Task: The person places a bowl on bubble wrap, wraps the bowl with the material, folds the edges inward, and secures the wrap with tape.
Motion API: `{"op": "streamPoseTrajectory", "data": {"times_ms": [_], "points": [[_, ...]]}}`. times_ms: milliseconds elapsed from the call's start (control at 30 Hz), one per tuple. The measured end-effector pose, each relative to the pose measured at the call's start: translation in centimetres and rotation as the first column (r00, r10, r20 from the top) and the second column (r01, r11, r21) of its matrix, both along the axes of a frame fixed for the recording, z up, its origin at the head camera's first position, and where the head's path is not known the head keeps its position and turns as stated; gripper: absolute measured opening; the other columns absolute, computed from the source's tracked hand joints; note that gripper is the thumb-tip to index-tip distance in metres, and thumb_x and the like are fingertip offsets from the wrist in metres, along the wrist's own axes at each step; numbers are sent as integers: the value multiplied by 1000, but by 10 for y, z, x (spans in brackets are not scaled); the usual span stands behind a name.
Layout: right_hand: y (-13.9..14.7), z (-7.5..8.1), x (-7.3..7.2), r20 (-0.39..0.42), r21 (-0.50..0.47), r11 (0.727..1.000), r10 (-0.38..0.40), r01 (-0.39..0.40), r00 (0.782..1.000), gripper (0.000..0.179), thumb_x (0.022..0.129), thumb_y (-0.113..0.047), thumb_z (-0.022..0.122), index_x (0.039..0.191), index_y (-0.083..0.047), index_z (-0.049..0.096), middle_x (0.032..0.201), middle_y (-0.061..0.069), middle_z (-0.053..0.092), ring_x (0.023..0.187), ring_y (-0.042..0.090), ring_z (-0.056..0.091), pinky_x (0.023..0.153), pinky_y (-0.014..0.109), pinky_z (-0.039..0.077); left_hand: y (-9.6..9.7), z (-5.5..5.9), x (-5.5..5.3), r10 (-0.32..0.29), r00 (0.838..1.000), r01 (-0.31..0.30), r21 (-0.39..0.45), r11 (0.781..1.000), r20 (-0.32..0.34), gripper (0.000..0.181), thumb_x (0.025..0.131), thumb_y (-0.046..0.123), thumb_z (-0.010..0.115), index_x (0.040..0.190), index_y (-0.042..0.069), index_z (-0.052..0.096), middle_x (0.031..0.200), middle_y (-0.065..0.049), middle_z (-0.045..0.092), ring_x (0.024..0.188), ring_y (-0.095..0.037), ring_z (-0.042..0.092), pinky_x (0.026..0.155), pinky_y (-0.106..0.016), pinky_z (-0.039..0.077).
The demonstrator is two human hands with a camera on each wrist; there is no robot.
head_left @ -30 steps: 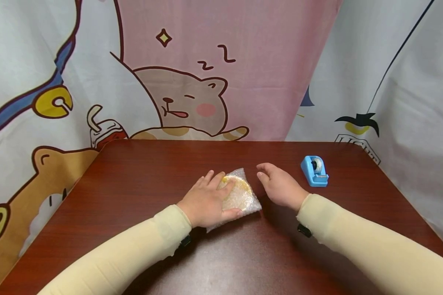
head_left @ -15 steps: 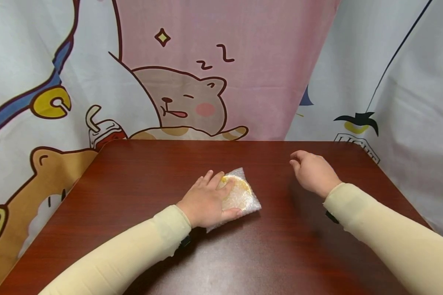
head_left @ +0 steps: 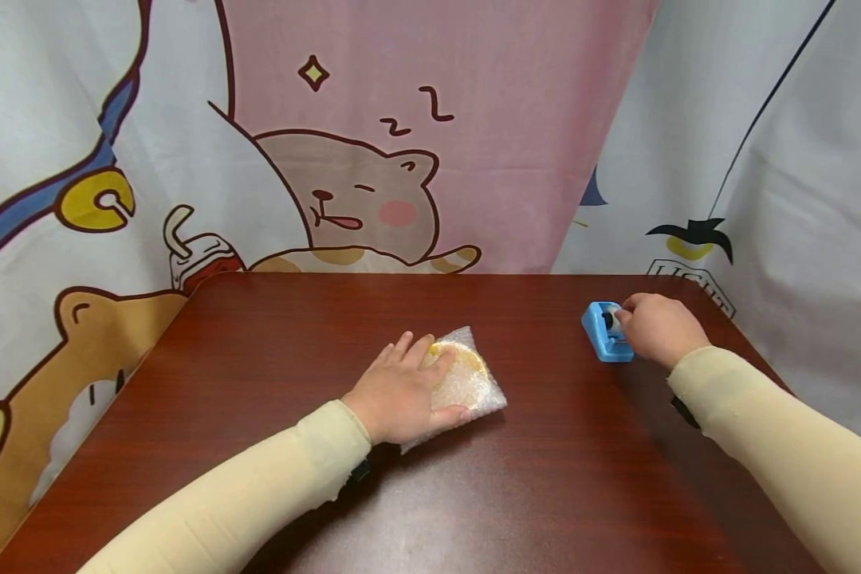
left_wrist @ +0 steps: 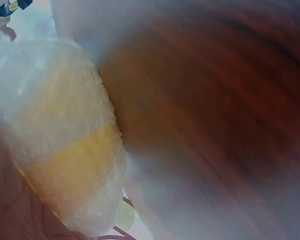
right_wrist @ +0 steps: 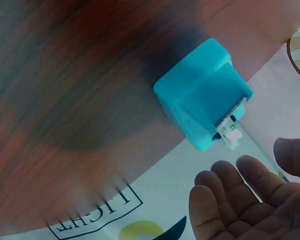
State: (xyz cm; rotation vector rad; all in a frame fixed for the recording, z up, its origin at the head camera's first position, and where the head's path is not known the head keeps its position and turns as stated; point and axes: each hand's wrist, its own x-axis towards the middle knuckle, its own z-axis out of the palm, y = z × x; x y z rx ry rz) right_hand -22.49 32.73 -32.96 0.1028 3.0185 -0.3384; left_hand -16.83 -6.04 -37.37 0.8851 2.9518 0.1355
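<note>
In the head view, my left hand (head_left: 402,392) lies spread over a bubble-wrapped packet (head_left: 469,387), its fingers straight. Through the clear wrap a round shape with a yellow rim shows; the hand covers the packet's left part. The left wrist view has the bubble wrap (left_wrist: 65,130) close up, with yellow under it. At the right, my right hand (head_left: 663,328) is beside a light blue tape dispenser (head_left: 603,339), overlapping its right side. In the right wrist view, the thumb and fingers of that hand (right_wrist: 255,200) are apart, near the dispenser's toothed cutter (right_wrist: 232,111).
The dark red-brown wooden table (head_left: 294,319) extends beneath both arms. Behind and beside it hangs a cartoon-printed curtain (head_left: 473,119). The dispenser stands toward the table's far right corner.
My right hand has moved right from near the packet, passing in front of the tape dispenser, to the dispenser's right side. The left hand and the packet have stayed in place.
</note>
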Motion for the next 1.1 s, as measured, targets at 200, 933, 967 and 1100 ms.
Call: {"op": "streamPoseTrajectory", "data": {"times_ms": [200, 933, 967, 1100], "points": [[6, -4, -3, 55, 44, 999, 29, -32, 998, 52, 108, -29, 52, 129, 19, 59, 102, 32, 67, 82, 37, 61, 72, 51, 58, 0, 0, 0, 2, 1000, -2, 8, 1000, 0, 88, 97, 80, 43, 163, 22, 42, 170, -18, 34, 157, -49, 29, 128, -58, 27], [16, -16, -9, 177, 24, 999, 19, -24, 984, 51, 106, -35, 56, 107, 15, 67, 77, 15, 58, 74, 29, 57, 63, 36, 50, 1, 0, 1, 11, 1000, -11, 3, 1000, 4, 88, 97, 80, 42, 163, 21, 42, 170, -18, 34, 157, -49, 28, 128, -60, 27], [16, -16, -9, 176, 22, 999, 19, -24, 984, 51, 106, -35, 56, 107, 15, 67, 77, 15, 58, 74, 29, 57, 63, 36, 50, 1, 1, 1, 11, 1000, -11, 3, 1000, 3, 88, 97, 80, 42, 163, 21, 43, 169, -19, 34, 157, -49, 28, 128, -60, 27], [16, -16, -10, 172, 19, 999, 27, -31, 985, 51, 106, -33, 56, 109, 16, 65, 78, 16, 60, 75, 30, 57, 64, 38, 50, 1, 0, 1, 11, 1000, -11, 4, 1000, 1, 88, 97, 79, 42, 162, 21, 43, 169, -19, 34, 157, -49, 29, 128, -60, 27]]}}
